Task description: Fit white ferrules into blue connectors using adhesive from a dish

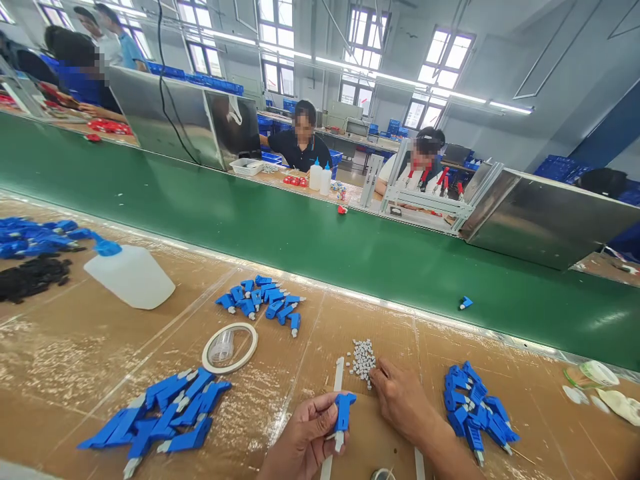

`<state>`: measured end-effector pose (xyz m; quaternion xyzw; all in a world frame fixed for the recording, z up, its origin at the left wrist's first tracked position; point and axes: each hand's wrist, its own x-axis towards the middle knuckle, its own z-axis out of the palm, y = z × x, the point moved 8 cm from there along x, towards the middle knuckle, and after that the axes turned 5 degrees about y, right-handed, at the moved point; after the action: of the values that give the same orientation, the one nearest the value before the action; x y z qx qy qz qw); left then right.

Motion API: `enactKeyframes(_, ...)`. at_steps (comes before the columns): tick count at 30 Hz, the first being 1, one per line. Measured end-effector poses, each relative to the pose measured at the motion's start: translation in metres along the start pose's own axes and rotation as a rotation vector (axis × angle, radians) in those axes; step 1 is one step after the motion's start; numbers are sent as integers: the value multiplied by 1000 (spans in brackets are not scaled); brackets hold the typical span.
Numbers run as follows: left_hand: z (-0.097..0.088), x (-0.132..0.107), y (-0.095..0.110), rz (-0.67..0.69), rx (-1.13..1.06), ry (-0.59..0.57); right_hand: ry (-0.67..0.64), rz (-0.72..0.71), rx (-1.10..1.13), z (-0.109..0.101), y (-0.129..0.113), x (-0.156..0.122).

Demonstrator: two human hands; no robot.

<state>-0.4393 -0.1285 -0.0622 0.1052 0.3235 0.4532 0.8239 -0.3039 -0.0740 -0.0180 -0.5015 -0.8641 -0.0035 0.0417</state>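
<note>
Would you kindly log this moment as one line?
left hand: holds blue plug | right hand: fingertips at small white bits | surface: brown bench

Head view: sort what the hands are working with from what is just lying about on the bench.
In hand:
- left hand holds a blue connector
- right hand touches the heap of small grey parts

Lying about:
- roll of tape
- squeeze bottle on its side
- black parts
- lone blue piece on the green belt

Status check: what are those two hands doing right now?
Left hand holds blue connector. Right hand touching the small white parts. Nothing between them.
</note>
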Motion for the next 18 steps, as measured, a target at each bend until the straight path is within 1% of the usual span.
enactKeyframes(3,-4,3,-4,-12,-1,1,-70,0,5,-2,-6,6)
enactKeyframes(6,-8,8,-8,-21,-7,-12,-93,19,70,-7,-6,11)
enactKeyframes(9,-11,12,-10,-26,-12,-39,-44,96,200,-19,3,8)
enactKeyframes(12,-10,15,-10,-25,-17,-45,18,194,382,-28,10,-9)
enactKeyframes(13,-9,15,-10,-25,-14,-40,26,237,516,-27,11,-18)
enactKeyframes(14,-7,13,-11,-28,-8,-34,32,290,697,-24,10,-27)
enactKeyframes(16,-2,9,-12,-34,12,-16,55,429,1159,-12,5,-44)
enactKeyframes(17,2,7,-13,-29,24,-10,73,493,1360,-6,1,-52)
enactKeyframes(18,6,4,-13,-14,37,-6,88,544,1509,-1,-4,-58)
